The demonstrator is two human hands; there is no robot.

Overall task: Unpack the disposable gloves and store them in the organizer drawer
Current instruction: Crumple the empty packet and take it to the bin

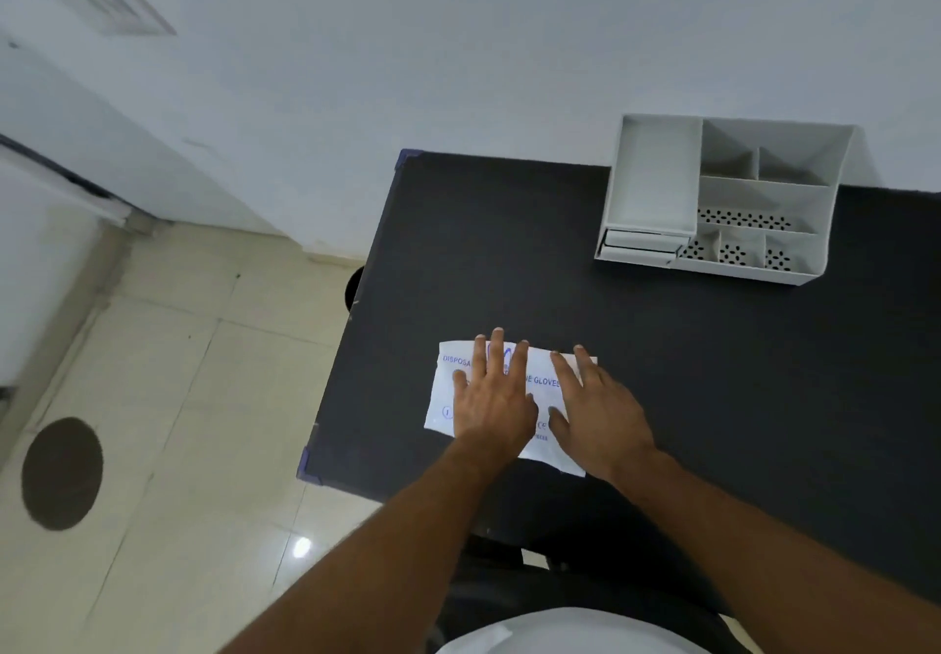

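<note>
A white wall [458, 68] fills the upper field, with a blurred vent grille [119, 4] high on the left. Pale floor tiles [168, 399] occupy the lower left and carry a dark round patch [62, 474].

A black table [713, 373] extends from centre to right edge; blue protectors cap its two left corners.

A white desk organizer [723, 198] stands on the far part of the table, against the wall. Its compartments are open at the top; several have perforated floors. A small drawer [642, 241] sits at its lower left front and appears pushed in.

The glove packet [542, 383], white with blue lettering, lies flat near the table's left front edge, well apart from the organizer. The table surface between them is bare.

The left hand [491, 396] lies palm-down on the packet's left half, fingers spread. The right hand [598, 414] lies palm-down on its right half, fingers slightly spread. Both hands cover much of the print.
</note>
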